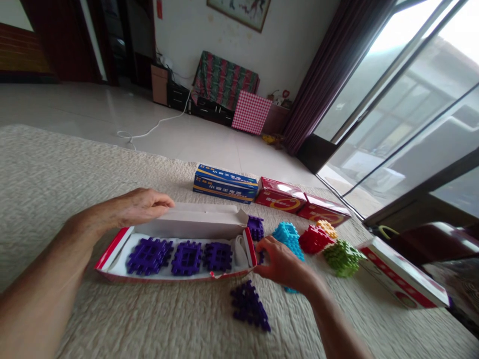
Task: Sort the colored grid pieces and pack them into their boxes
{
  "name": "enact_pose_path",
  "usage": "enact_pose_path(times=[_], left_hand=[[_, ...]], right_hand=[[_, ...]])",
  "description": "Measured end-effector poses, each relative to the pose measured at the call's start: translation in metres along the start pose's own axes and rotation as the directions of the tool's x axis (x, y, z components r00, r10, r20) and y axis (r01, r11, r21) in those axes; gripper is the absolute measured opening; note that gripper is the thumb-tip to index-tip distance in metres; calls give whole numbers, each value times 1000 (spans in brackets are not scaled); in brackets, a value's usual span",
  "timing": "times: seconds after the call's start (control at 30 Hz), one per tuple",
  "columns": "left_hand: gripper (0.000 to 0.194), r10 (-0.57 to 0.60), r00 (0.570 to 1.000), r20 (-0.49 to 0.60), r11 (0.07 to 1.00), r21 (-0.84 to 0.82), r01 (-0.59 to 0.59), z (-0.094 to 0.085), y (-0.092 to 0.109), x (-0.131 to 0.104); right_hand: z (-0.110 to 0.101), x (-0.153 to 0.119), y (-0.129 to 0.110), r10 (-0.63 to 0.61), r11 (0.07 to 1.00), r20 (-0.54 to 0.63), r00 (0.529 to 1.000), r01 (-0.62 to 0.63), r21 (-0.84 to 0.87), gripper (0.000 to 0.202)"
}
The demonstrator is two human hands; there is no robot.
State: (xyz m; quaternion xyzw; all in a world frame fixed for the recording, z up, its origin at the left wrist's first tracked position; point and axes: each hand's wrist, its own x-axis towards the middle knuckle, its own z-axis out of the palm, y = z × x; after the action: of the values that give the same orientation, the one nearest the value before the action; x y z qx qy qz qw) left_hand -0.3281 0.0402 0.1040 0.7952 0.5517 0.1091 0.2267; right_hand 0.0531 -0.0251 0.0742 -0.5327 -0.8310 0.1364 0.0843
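Observation:
A long red-and-white cardboard box (175,278) lies open, its lid flap raised at the back. Three purple groups of plastic building blocks (186,258) sit in a row on its white lining. My left hand (144,207) has its fingers closed at the left end of the lid flap (202,213). At the box's right end, my right hand (280,262) pinches a purple building block (261,256), partly hidden by the fingers. Another purple block (256,228) is behind that hand. A purple group of blocks (249,305) rests on the cover in front of the box.
Blue blocks (287,234), red blocks (316,239), yellow blocks (327,228) and green blocks (343,258) lie to the right. Behind stand a blue box (224,184) and two red boxes (281,195). A white-and-red box (404,276) is at far right. Quilted cover (149,319) lies underneath.

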Motion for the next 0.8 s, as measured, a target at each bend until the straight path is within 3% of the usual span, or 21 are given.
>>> enact_pose_path(times=[0.07, 0.2, 0.37, 0.5, 0.63, 0.8], left_hand=[[34, 4, 999, 47, 1000, 3, -4, -2, 3, -1], [33, -10, 999, 38, 1000, -1, 10, -4, 6, -3], [34, 18, 1000, -4, 1000, -8, -18, -4, 5, -4], [34, 17, 1000, -17, 1000, -13, -18, -6, 7, -5], [34, 9, 1000, -16, 1000, -26, -9, -8, 10, -7], [33, 19, 1000, -25, 999, -36, -20, -8, 10, -8]], right_hand=[[2, -2, -6, -18, 999, 2, 1000, 18, -28, 18], [1, -2, -5, -43, 997, -17, 999, 42, -71, 15], [-30, 3, -4, 16, 989, -182, 983, -43, -143, 20], [-53, 8, -34, -153, 987, -249, 956, 135, -90, 20], [-50, 15, -67, -256, 967, -125, 959, 254, -32, 20], [-36, 24, -76, -276, 961, -11, 961, 276, 7, 25]])
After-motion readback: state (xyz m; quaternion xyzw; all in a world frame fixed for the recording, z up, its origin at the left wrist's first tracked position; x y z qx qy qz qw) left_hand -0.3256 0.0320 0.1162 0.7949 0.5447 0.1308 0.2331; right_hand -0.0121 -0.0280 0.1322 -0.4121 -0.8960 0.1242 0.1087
